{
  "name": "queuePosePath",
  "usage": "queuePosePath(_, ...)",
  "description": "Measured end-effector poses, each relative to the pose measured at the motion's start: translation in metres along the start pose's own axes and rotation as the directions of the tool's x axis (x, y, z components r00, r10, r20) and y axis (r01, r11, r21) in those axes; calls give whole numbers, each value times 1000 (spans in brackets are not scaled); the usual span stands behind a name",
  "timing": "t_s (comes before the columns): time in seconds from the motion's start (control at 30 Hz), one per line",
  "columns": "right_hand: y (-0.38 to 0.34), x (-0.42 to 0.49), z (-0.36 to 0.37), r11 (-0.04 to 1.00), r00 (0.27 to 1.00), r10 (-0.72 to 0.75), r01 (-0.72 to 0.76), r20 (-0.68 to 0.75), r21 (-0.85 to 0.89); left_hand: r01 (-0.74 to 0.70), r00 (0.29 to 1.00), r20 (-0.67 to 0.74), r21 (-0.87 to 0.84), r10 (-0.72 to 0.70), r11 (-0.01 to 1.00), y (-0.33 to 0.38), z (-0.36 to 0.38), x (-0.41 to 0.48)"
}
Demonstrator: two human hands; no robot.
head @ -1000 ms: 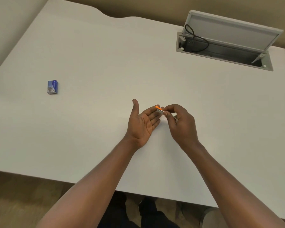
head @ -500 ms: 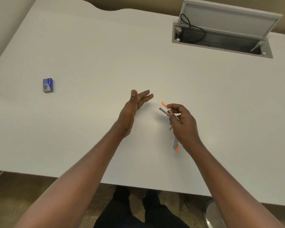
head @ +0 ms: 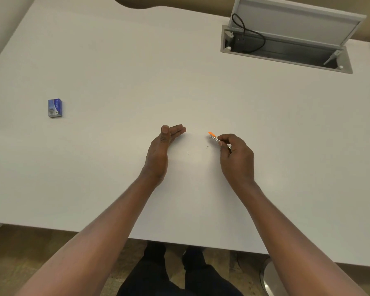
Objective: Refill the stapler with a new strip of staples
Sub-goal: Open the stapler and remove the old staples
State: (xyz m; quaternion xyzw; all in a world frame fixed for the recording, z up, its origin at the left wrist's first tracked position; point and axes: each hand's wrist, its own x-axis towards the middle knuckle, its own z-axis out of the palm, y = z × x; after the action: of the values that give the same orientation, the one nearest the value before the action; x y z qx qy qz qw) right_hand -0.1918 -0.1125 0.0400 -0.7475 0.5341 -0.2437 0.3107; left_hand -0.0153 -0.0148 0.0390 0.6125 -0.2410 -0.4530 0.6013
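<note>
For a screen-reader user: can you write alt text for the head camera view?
A person's right hand holds a small orange-tipped stapler above a white desk; the open left hand is empty. Two loose staples lie between them, a blue box far left.

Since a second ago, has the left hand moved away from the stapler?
Yes. The left hand, then cupped against the stapler, is now apart from it, nearer the blue staple box; two loose staples lie between the hands.
</note>
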Motion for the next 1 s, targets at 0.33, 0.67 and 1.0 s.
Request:
queuePosePath(0.33, -5, 9, -12, 745, 888, 420, -455, 187, 488, 23, 999, -41, 166, -16, 986, 0, 1, -4)
queuePosePath(0.67, -27, -21, -23, -128, 625, 285, -726, 726, 676, -187, 980, 148, 429, 135, 884, 13, 49, -56)
queuePosePath(1.0, -36, -35, -33, 57, 711, 269, -685, 650, 726, -96, 993, -19, 422, 114, 902, 25, 64, -53)
